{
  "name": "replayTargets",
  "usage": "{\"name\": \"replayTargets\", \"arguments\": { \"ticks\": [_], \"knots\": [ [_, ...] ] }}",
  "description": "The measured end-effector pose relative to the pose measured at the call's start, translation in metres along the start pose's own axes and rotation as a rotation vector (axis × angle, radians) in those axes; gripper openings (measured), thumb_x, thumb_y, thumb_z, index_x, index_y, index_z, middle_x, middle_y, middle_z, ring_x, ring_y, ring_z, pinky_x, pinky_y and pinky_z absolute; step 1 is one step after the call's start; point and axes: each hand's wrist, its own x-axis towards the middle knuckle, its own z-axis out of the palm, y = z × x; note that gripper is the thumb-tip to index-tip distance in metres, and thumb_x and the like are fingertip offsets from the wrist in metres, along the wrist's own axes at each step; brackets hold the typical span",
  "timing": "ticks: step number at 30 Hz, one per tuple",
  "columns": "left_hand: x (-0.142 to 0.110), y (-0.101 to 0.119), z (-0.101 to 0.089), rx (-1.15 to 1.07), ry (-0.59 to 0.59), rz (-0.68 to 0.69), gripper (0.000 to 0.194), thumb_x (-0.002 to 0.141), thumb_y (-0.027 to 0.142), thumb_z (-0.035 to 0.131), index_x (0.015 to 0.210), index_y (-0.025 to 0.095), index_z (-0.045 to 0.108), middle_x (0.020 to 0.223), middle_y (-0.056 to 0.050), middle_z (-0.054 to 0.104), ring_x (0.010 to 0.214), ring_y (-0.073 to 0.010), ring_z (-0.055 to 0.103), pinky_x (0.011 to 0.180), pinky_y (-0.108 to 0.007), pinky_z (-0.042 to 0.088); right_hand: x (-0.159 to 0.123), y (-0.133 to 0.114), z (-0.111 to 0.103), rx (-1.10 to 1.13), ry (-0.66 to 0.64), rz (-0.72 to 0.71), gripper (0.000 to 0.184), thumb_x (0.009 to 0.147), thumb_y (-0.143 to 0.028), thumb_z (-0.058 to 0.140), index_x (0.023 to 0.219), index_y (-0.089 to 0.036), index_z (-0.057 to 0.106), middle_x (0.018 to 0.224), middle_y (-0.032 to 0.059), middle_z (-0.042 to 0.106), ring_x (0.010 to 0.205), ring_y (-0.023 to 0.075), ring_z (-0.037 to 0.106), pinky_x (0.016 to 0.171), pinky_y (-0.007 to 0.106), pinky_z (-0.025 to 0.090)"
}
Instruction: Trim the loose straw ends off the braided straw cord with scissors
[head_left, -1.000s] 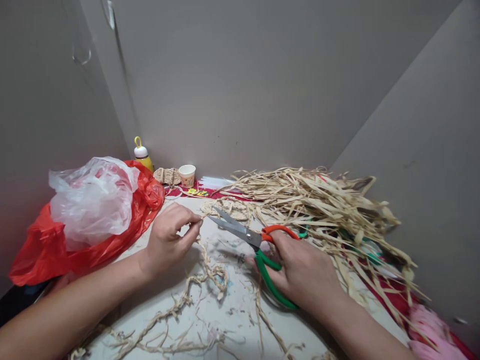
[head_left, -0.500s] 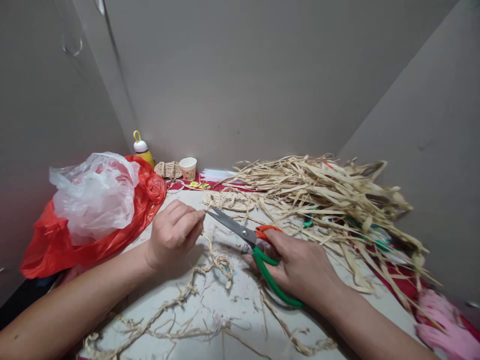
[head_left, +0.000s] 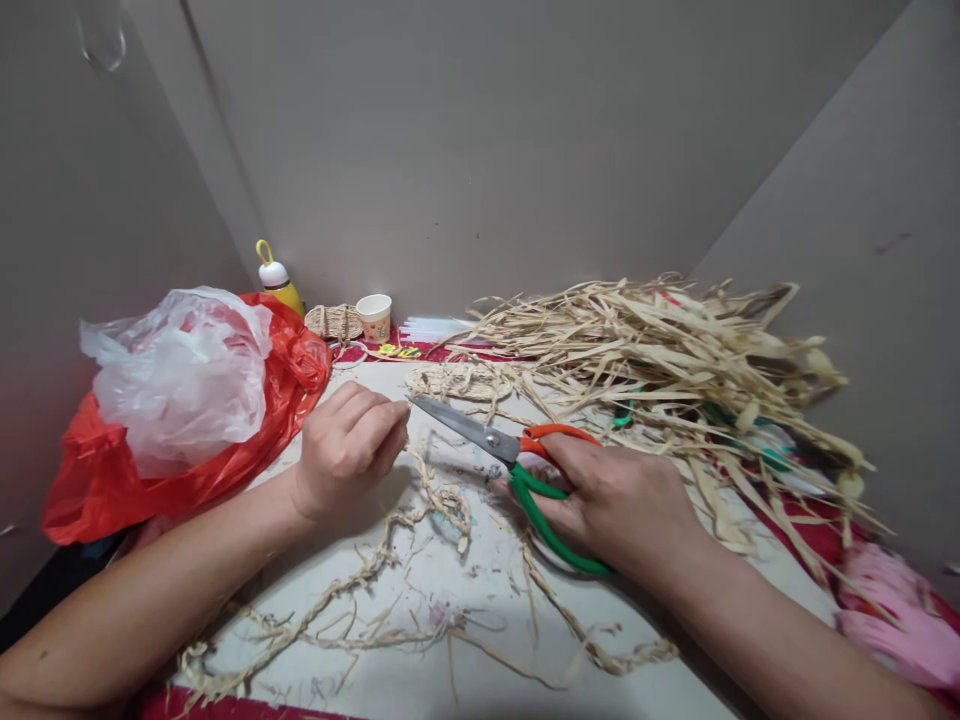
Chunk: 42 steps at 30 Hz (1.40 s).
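My right hand [head_left: 619, 500] grips a pair of scissors [head_left: 480, 435] with one orange and one green handle; the blades look closed and point left. Their tip is at the fingers of my left hand [head_left: 352, 445], which is closed around the end of a braided straw cord [head_left: 427, 475]. The cord hangs from those fingers and curls on the white board [head_left: 480, 575]. More twisted cord [head_left: 300, 630] winds across the board's near part. Beyond the blades lies a woven straw sole [head_left: 461, 380]. What exactly sits between the left fingertips is hidden.
A heap of dry straw strips [head_left: 645, 350] spreads over the right side. On the left rests a red plastic bag [head_left: 97, 480] with a white bag [head_left: 187, 370]. A paper cup [head_left: 374, 318], a yellow bottle [head_left: 283, 290] and another woven sole [head_left: 334, 322] stand at the back.
The scissor blades have gone from slightly apart to closed at my left fingertips. My right hand has shifted a little right; the camera view has moved slightly.
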Motion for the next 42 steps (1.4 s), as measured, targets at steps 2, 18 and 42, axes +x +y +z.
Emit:
{"name": "replayTargets", "arguments": {
  "ticks": [2, 18, 42],
  "knots": [
    [-0.001, -0.001, 0.001, 0.003, -0.008, 0.000, 0.012, 0.079, 0.008, 0.056, 0.087, 0.016, 0.059, 0.069, -0.004, 0.064, 0.063, -0.0143, 0.054, 0.062, -0.027, 0.044, 0.000, 0.000, -0.001, 0.006, 0.000, 0.008, 0.040, 0.080, -0.057, 0.049, 0.068, -0.021, 0.059, 0.052, 0.0016, 0.059, 0.046, 0.0165, 0.054, 0.048, 0.029, 0.023],
    [0.010, 0.004, 0.001, -1.027, -0.160, -1.016, 0.013, 0.074, 0.026, 0.070, 0.079, 0.016, 0.064, 0.067, 0.001, 0.062, 0.056, -0.0084, 0.053, 0.055, -0.021, 0.042, 0.009, -0.001, -0.006, 0.684, -0.063, 0.504, 0.035, 0.073, -0.054, 0.060, 0.064, -0.021, 0.054, 0.052, -0.0018, 0.052, 0.047, 0.0118, 0.046, 0.046, 0.024, 0.036],
    [0.005, 0.040, 0.008, -1.745, -0.701, -1.426, 0.020, 0.068, 0.017, 0.075, 0.082, 0.012, 0.061, 0.073, -0.006, 0.069, 0.060, -0.0103, 0.060, 0.058, -0.020, 0.042, 0.023, -0.037, -0.036, 1.420, 0.087, 0.929, 0.038, 0.063, -0.039, 0.076, 0.080, -0.021, 0.047, 0.069, -0.0051, 0.054, 0.054, 0.0097, 0.057, 0.056, 0.025, 0.049]
  ]
}}
